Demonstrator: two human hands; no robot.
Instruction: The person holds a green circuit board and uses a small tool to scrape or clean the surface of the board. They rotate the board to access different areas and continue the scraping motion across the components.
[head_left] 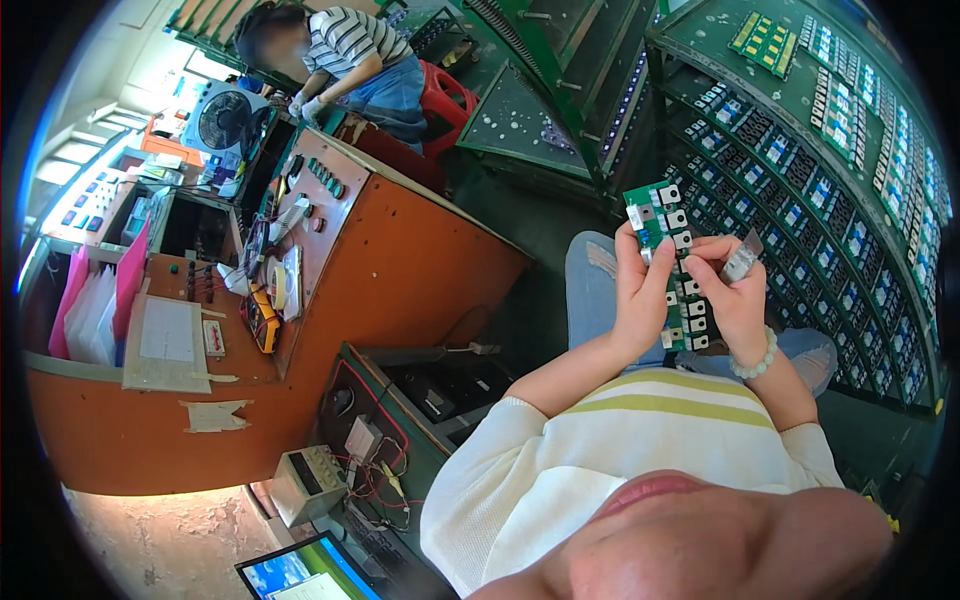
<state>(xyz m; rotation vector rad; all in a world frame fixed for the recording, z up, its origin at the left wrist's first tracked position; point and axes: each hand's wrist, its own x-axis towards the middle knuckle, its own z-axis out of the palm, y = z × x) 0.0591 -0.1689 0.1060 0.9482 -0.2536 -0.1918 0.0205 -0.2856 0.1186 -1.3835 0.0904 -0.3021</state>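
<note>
Over the lap (pixel 592 305), left fingers (pixel 661 268) clamp a circuit board (pixel 686 298); right fingers (pixel 708 281) grip a silvery piece (pixel 740 264).

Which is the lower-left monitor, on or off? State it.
On: the monitor shows a lit picture, blue sky with white clouds above green.

At 3 o'clock, a green circuit board (pixel 684 297) with white, black and grey parts. At 4 o'clock, a cream top (pixel 660 432) with yellow-green stripes. At 9, bright pink folders (pixel 130 278) and an orange-brown desk (pixel 400 265). At 11, a co-worker's dark-and-white striped shirt (pixel 350 40); at 12, a red stool (pixel 447 103).
</note>
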